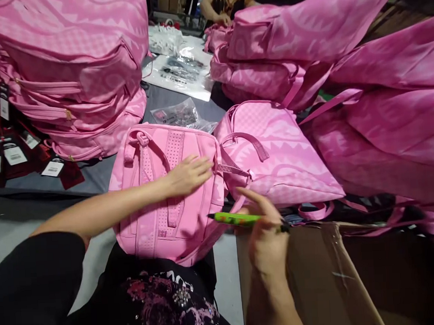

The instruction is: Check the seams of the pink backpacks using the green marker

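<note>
- My left hand (190, 176) is spread nearly flat, fingers extended, on the pink backpack (196, 217), gripping nothing.
- That backpack lies right in front of me, strap side up, its near end reaching my lap.
- My right hand (266, 235) is curled around a green marker (238, 218), index finger sticking out, the dark tip pointing left over the backpack's right edge.
- Just right of it lies another backpack (285, 149).
- To my left I have a backpack stack (99, 81) with tags (15, 154) beside it.
- A cardboard box (298, 265) stands below, on my right.
</note>
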The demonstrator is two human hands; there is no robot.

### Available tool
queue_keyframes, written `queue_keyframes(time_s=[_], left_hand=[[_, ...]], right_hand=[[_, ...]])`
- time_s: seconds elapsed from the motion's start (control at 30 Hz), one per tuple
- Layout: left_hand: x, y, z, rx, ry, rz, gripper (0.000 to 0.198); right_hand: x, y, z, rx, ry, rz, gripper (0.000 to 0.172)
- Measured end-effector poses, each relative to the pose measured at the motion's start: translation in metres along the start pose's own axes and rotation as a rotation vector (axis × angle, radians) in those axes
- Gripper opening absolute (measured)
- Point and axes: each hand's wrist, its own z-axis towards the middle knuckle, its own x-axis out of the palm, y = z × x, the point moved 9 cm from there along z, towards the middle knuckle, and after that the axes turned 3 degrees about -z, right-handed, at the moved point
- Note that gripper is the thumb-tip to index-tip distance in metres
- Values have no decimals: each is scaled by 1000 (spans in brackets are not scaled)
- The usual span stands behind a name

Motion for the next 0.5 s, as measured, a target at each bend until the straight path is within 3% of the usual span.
queue_keyframes(time_s=[0.07, 0.17, 0.27, 0.37, 0.5], left_hand=[[11, 24, 34, 61, 102, 13, 31], [25, 40, 54, 72, 251, 38, 27], [23, 32, 53, 135, 257, 18, 22], [18, 21, 52, 166, 210, -26, 23], [36, 17, 53, 121, 373, -77, 22]], right_hand=[[33, -11, 10, 101, 55, 269, 85], [46, -47, 20, 35, -248, 437, 62], [52, -79, 20, -49, -395, 366, 45], [51, -96, 20, 13, -450, 269, 39], [56, -99, 22, -12, -433, 324, 29]])
